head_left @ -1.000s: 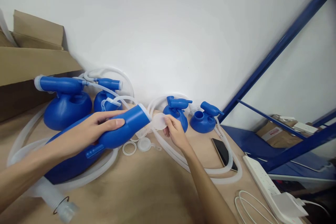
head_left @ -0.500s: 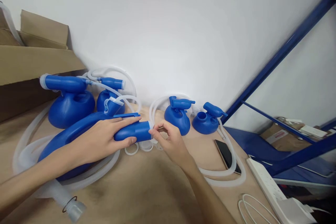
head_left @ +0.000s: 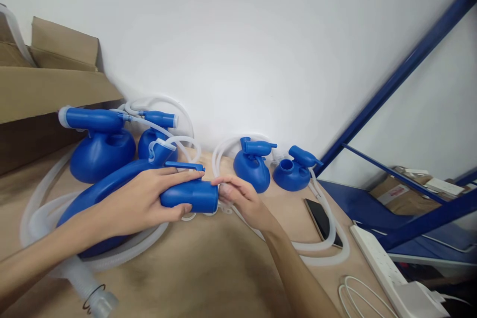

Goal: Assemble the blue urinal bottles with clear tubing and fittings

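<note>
My left hand is wrapped round a blue urinal funnel, thumb below and fingers along the top. The funnel's open end faces right, and a thin blue strap or clip sticks out above it. At that end, the bent fingers of my right hand press together against the rim; whatever is in them is hidden. Under my left forearm lies a large blue urinal bottle with a white-capped spout. Pale rings and caps lie behind the funnel, mostly covered.
Blue bottles with funnels stand behind on the left and right. Clear hoses curl over the table. A phone, power strip, cardboard box and blue rack surround the work.
The funnel's end has turned slightly toward me and lowered. The pale edge seen on it before no longer shows. My right hand has shifted slightly right, its fingers now at the rim's upper side.
</note>
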Available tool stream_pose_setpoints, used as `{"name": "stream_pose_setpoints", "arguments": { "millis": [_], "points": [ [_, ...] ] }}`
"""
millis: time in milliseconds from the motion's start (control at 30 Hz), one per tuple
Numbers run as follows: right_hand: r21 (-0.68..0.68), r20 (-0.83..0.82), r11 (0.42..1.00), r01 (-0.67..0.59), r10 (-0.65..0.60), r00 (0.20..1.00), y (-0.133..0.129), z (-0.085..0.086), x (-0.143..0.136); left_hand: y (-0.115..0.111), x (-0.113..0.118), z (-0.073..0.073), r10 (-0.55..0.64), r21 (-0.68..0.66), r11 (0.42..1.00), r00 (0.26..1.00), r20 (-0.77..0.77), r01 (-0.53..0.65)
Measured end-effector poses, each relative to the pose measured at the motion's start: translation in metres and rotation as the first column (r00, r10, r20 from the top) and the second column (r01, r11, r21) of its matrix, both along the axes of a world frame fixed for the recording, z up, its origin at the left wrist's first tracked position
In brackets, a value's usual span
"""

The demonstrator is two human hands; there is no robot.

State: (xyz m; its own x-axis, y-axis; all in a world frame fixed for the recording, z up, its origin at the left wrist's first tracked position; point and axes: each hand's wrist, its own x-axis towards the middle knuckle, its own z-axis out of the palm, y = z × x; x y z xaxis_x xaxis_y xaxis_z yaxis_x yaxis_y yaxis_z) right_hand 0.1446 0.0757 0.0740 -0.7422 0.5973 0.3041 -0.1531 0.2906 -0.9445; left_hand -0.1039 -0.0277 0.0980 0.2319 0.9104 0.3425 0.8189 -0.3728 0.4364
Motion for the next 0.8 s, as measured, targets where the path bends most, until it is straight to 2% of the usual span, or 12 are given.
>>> {"name": "stream_pose_setpoints", "arguments": {
  "millis": [67,100,133,200,300,367,433,500,600,700,800],
  "points": [
    [0.009,-0.059,0.998,0.069,-0.068,0.996,0.006,-0.006,0.0,0.002,-0.007,0.001,-0.015,-0.007,1.0,1.0,-0.003,0.015],
    [0.063,-0.044,0.99,0.125,-0.122,0.992,0.01,-0.01,0.0,0.003,-0.011,0.001,-0.003,-0.008,1.0,1.0,-0.011,0.003],
    [0.153,0.005,0.973,0.173,-0.176,0.984,0.013,-0.014,-0.001,0.003,-0.015,0.002,0.024,-0.003,1.0,1.0,-0.019,-0.024],
    [0.387,0.142,0.9,0.202,-0.275,0.951,0.019,-0.026,-0.004,0.004,-0.021,0.003,0.105,0.011,0.994,0.994,-0.03,-0.105],
    [0.657,0.305,0.752,0.059,-0.336,0.891,0.026,-0.044,-0.009,0.005,-0.024,0.007,0.216,0.04,0.976,0.976,-0.016,-0.215],
    [0.732,0.384,0.679,-0.049,-0.353,0.853,0.026,-0.048,-0.01,0.006,-0.024,0.007,0.265,0.064,0.962,0.964,-0.005,-0.264],
    [0.751,0.432,0.651,-0.114,-0.353,0.83,0.022,-0.042,-0.008,0.007,-0.022,0.006,0.297,0.074,0.953,0.955,-0.019,-0.295],
    [0.726,0.443,0.677,-0.122,-0.325,0.836,0.015,-0.028,-0.005,0.008,-0.02,0.003,0.322,0.059,0.946,0.945,-0.049,-0.319],
    [0.624,0.423,0.778,-0.076,-0.255,0.87,0.003,-0.005,-0.001,0.008,-0.015,0.0,0.313,0.022,0.95,0.949,-0.04,-0.312],
    [0.491,0.376,0.871,-0.025,-0.186,0.908,-0.009,0.009,-0.001,0.006,-0.007,0.0,0.256,-0.019,0.967,0.963,0.08,-0.256],
    [0.392,0.291,0.92,-0.005,-0.119,0.949,-0.017,0.012,-0.006,0.002,0.001,0.002,0.194,-0.109,0.979,0.955,0.224,-0.173]
  ]
}}
